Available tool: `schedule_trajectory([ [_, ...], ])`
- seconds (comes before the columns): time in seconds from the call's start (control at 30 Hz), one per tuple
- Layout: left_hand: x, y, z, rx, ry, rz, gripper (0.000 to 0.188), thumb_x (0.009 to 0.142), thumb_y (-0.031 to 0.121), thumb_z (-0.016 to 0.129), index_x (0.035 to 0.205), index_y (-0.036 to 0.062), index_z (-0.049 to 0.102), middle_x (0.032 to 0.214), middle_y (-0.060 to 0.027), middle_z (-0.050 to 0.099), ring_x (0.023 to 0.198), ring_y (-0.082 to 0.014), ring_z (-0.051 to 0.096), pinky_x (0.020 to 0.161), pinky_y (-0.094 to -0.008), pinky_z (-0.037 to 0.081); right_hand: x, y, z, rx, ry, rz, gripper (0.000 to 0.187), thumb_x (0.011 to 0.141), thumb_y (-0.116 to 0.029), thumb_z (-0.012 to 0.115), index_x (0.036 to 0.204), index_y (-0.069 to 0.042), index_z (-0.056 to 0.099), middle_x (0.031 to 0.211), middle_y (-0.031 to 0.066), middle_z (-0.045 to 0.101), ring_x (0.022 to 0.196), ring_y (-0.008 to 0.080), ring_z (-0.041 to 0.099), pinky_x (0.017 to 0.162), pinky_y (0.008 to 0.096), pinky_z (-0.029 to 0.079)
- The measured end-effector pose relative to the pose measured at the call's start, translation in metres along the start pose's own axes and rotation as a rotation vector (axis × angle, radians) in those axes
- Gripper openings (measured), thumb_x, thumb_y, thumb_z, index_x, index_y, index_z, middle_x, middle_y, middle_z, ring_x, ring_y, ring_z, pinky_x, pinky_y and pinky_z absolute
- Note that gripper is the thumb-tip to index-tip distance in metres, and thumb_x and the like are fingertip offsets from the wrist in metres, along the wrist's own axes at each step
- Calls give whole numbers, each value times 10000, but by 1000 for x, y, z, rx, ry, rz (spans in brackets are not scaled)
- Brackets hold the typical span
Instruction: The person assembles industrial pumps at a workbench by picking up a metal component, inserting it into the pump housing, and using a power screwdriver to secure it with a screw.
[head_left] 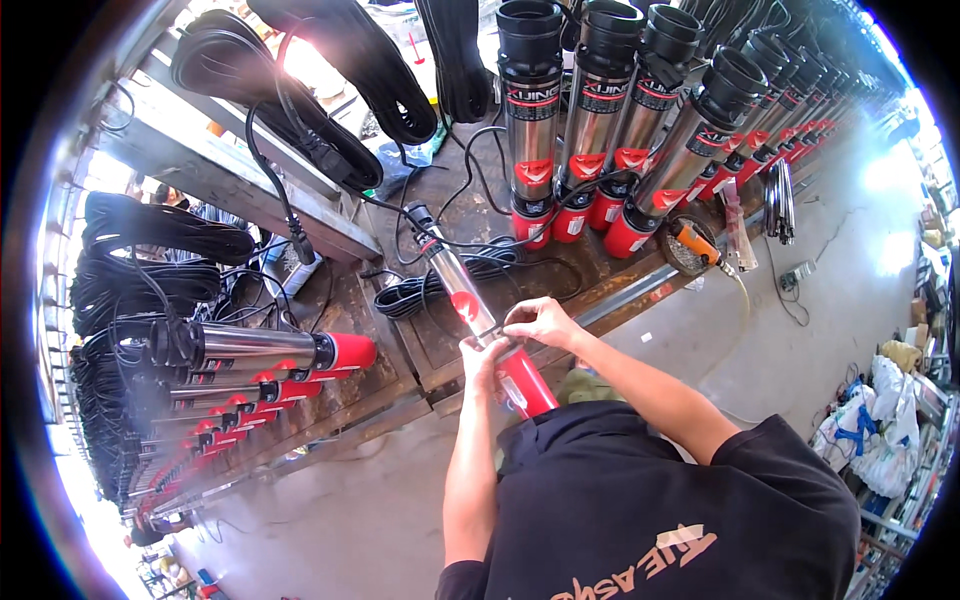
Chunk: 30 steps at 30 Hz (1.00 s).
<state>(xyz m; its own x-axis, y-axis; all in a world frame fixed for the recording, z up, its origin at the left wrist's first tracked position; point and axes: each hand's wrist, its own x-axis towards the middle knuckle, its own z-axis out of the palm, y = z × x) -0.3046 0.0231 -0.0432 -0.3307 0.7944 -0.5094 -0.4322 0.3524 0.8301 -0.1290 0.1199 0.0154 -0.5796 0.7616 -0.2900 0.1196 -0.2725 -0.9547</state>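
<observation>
A slim submersible pump (455, 280), with a steel body and a red end section (527, 384), lies slanted across the bench edge. Its red end points at my body. My left hand (482, 362) is closed around the pump where steel meets red. At that same joint, on the right side, my right hand (543, 322) has its thumb and fingers pinched together; what they hold is too small to make out. A coiled black cable (430, 291) rests on the bench beside the pump, and a black lead runs near the pump's far end.
Several larger steel-and-red pumps (533, 120) stand in a row along the back right. More pumps (262, 348) lie stacked at left, near bundled black cables (165, 235). An orange power tool (697, 240) sits by the right bench edge. A metal post (240, 165) rises behind.
</observation>
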Motion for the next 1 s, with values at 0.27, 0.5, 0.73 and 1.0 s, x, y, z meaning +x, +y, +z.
schedule_trajectory([
  [0.27, 0, 2, 0, 31, 0, 11, 693, 761, 144, 856, 1240, 1, 377, 1145, -150, 558, 984, -219, 641, 808, -345, 582, 19, 13, 11, 208, -13, 229, 238, 843, -142, 829, 1034, -64, 711, 860, -1, 676, 745, 81, 617, 605, 234, 479],
  [0.5, 1, 5, -3, 79, 8, -27, 748, 727, 157, 878, 1264, -5, 382, 1097, -130, 573, 841, -198, 634, 646, -337, 568, -19, 13, -49, 616, 282, 442, 242, 951, -357, 727, 965, -122, 672, 814, -31, 624, 647, 50, 542, 498, 208, 382],
  [0.73, 6, -3, -5, 64, 55, -32, 675, 751, 101, 829, 1247, 0, 384, 1076, -129, 573, 879, -219, 636, 759, -363, 581, -61, 24, -259, 883, 1284, 171, 324, 972, -400, 666, 944, -79, 645, 832, 72, 716, 586, 131, 620, 430, 237, 411],
  [1.0, 5, 1, -5, 62, 40, -28, 648, 751, 111, 820, 1236, 16, 401, 1067, -114, 573, 883, -209, 629, 795, -347, 565, -31, 58, -348, 1512, 1307, 287, 380, 874, -442, 773, 970, -86, 679, 854, 58, 712, 665, 199, 694, 383, 181, 471],
])
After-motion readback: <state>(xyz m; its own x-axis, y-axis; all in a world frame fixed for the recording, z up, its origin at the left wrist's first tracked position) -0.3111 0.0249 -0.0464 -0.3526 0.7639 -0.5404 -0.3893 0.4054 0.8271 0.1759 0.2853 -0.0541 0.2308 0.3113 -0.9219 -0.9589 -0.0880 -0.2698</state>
